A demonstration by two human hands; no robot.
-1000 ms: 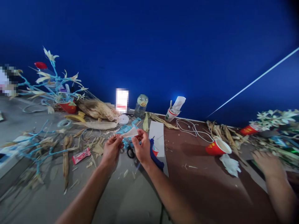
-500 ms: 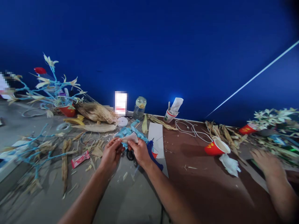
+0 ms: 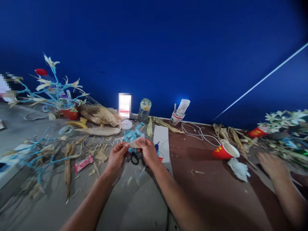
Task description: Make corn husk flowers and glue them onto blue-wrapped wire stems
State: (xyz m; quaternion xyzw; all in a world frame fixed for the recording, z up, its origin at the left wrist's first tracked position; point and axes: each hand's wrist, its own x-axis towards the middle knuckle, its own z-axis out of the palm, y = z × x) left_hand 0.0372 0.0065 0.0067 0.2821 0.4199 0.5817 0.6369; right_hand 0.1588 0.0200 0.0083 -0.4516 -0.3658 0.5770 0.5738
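Note:
Stretched between both hands is a pale piece of corn husk (image 3: 136, 142). My left hand (image 3: 117, 158) pinches its narrow left end. Its wider right end is gripped by the thumb and fingers of my right hand (image 3: 149, 152). Just behind the husk lies a heap of light-blue ribbon (image 3: 131, 135), partly covered by it. Black-handled scissors (image 3: 134, 158) rest on the table between my wrists, their blades hidden. A blue tool, perhaps a glue gun (image 3: 157, 147), shows in part behind my right hand, on a white sheet (image 3: 162, 138).
Blue-wrapped branches with husk flowers stand in a red cup (image 3: 70, 113) at left. Dry husks (image 3: 99, 115), a pink packet (image 3: 83, 163) and scraps are strewn around. Behind are a glass jar (image 3: 144, 110) and white cable (image 3: 201, 134). Another person's hand (image 3: 271, 165) is at right, beyond a tipped red cup (image 3: 222, 151).
My right hand has shifted slightly right, and more of the husk piece shows, its right end now tilted up. More of the scissor handles is visible.

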